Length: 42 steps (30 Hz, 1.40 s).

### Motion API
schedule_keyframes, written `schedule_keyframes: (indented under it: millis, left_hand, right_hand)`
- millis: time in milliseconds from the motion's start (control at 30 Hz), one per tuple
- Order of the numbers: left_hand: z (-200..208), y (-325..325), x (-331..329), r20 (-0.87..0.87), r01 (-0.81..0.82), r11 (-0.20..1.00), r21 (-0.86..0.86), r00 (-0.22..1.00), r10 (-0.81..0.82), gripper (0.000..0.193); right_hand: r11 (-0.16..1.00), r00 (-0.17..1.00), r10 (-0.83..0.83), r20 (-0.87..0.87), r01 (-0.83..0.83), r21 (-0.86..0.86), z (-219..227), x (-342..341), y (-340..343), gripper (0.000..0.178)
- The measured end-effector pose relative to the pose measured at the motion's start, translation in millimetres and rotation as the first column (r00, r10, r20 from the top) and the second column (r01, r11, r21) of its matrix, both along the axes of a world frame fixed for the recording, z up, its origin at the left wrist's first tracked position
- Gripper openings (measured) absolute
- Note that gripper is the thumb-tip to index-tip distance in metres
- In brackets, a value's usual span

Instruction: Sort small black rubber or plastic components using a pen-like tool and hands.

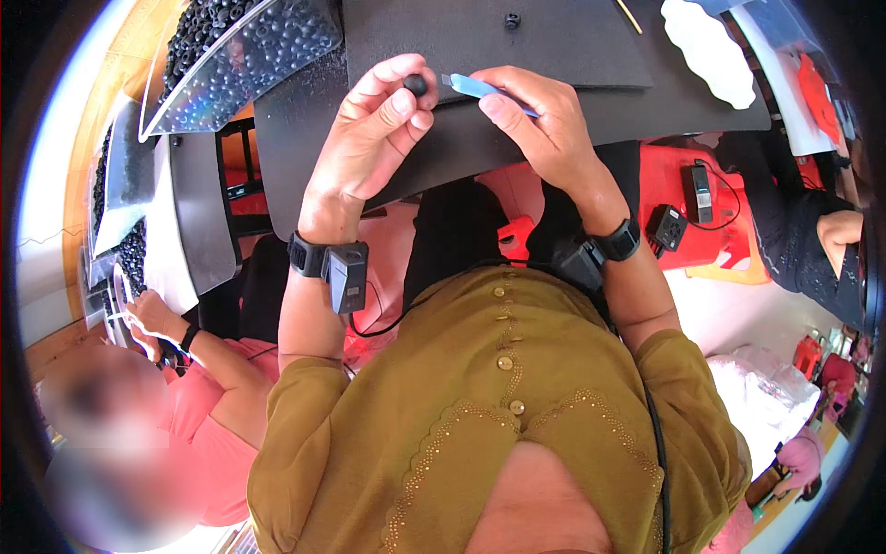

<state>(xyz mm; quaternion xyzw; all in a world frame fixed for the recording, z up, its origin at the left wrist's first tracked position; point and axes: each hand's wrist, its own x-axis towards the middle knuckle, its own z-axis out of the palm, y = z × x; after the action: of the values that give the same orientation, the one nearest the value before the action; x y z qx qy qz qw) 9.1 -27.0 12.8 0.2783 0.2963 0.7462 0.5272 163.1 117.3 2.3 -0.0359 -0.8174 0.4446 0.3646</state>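
Left hand point(369, 125): your thumb and fingertips pinch the black round piece point(415, 85) between them; its near side shows bare beside your thumb tip, which seems a sound grip, firm enough to stop it rolling.
Right hand point(551, 120): your thumb and forefinger press together on the blue-handled blade point(475, 86); how the other fingers fold behind the handle you cannot tell from here.
Gap: the blade's tip points left, just beside your left fingertips and apart from the piece; this looks like the moment to settle your aim before any contact.
Blade angle: let the edge meet the piece at a shallow slant, with short, light strokes; judge the pressure by feel, since a small round thing likely slips under a hard push.
Left fingertips: draw them a little back from the side that faces the blade; the main risk is a skid off the curve into your forefinger or thumb.
Dark mat point(554, 51): it lies beyond your fingers on the table point(305, 162); lowering both hands toward it would probably steady them.
Small dark piece point(511, 20): it sits on the mat, beyond your right fingers; leave it well apart from your strokes.
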Motion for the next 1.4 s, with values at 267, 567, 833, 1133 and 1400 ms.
schedule_keyframes:
  millis: [267,567,833,1133,1400]
  left_hand:
    - [-8.4,-3.0,2.5,0.059,-0.039,0.999,-0.013,0.997,0.039,0.026]
    - [-13.3,-3.0,-0.9,0.062,0.007,1.000,0.029,0.998,-0.008,0.022]
    - [-17.9,-5.2,-3.0,0.046,0.029,0.999,0.041,0.998,-0.031,0.023]
    - [-17.9,-5.3,-2.1,0.029,0.009,0.999,0.034,1.000,-0.010,0.023]
    - [-17.8,-5.2,0.7,0.043,-0.036,0.999,0.011,0.998,0.035,0.011]
  right_hand:
    - [0.997,1.000,-0.016,-0.016,0.017,0.077,-5.5,-3.9,-1.9,0.024]
    - [0.979,0.996,-0.072,0.056,0.060,0.195,6.5,2.0,-4.0,0.022]
    - [0.971,0.997,-0.079,0.005,0.076,0.225,5.9,0.7,-5.1,0.022]
    - [0.964,0.994,-0.098,0.043,0.084,0.253,9.5,2.6,-6.3,0.020]
    - [0.965,0.993,-0.108,0.037,0.096,0.243,6.0,2.3,-6.7,0.020]
